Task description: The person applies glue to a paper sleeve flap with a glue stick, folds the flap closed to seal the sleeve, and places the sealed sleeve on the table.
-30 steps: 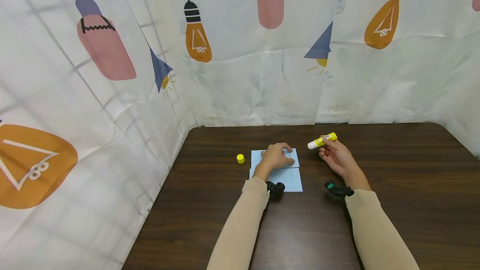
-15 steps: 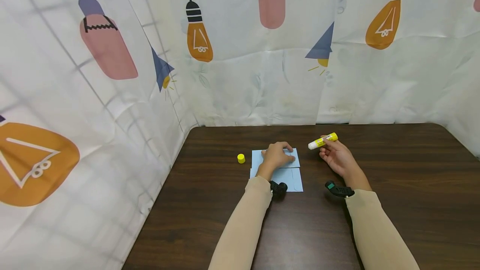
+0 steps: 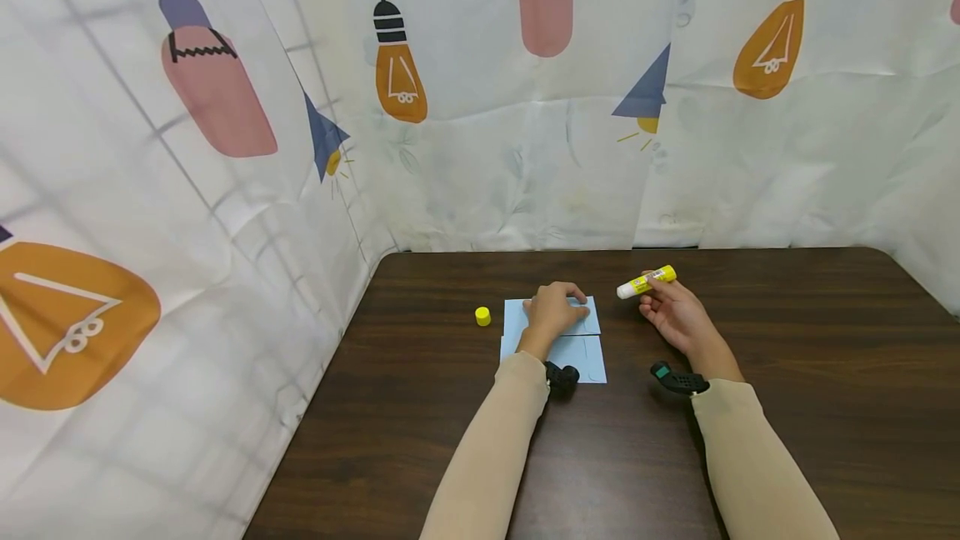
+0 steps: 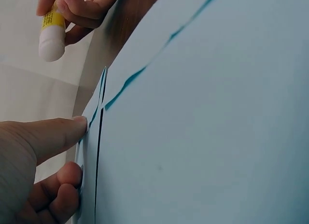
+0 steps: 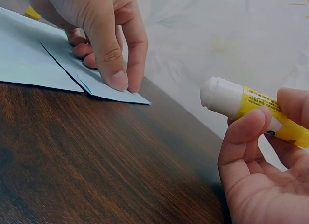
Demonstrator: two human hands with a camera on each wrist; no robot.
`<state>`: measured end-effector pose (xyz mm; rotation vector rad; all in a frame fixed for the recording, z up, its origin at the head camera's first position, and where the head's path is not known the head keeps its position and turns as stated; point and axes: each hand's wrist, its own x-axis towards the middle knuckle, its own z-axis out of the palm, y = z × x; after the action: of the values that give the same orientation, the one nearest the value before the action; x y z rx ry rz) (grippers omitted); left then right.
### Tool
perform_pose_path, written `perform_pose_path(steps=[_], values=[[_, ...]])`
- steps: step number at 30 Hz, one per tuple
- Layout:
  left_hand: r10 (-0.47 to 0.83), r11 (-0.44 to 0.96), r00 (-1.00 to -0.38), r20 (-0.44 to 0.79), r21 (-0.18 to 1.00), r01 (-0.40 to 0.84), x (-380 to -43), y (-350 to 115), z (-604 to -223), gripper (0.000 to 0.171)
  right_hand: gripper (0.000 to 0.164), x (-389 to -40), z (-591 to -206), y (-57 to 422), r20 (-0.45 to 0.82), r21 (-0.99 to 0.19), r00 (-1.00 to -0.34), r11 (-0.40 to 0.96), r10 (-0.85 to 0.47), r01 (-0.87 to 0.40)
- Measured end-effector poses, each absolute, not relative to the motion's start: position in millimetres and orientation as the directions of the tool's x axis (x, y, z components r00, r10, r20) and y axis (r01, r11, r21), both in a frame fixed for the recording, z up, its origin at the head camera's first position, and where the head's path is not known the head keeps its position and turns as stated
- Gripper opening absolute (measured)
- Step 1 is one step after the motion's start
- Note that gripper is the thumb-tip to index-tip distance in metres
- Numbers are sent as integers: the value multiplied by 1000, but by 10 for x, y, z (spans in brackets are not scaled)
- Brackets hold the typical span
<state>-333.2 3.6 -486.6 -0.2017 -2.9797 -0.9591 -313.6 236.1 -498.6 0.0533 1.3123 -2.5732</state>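
Observation:
Two light blue pieces of paper lie on the table, edge to edge. The far paper piece point(image 3: 512, 317) has my left hand point(image 3: 551, 311) over it; in the right wrist view the thumb point(image 5: 116, 79) and a finger press near its corner. On the near paper piece point(image 3: 581, 359) runs a dark teal line, plain in the left wrist view. My right hand point(image 3: 681, 317) holds an uncapped glue stick point(image 3: 647, 282) in its fingers, raised right of the papers. The glue stick's white end points left, toward the papers, without touching them.
A yellow glue stick cap point(image 3: 482, 317) stands on the dark wooden table point(image 3: 600, 473), left of the papers. Behind and to the left hangs a white patterned curtain point(image 3: 480, 173), close to the table's edges.
The left forearm and wrist have shifted slightly right, while the left fingers stay on the far paper. The right hand and glue stick stay nearly still.

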Motion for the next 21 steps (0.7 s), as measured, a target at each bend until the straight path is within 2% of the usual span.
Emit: perform_pose_path(steps=[6,15,21], values=[[93,827,-995,41,553,100,-3339,55,-4872,5,24,-3136,-4992,2361,-139,-793,-968,-563,-208,235],[57,832,-997,54,550,77,-3340,80,-4874,6,36,-3149,-4994,2363,-141,-794,-968,-561,-207,235],[48,827,-997,53,559,69,-3333,90,-4863,5,27,-3145,-4998,2366,-139,-789,-968,-567,-209,236]])
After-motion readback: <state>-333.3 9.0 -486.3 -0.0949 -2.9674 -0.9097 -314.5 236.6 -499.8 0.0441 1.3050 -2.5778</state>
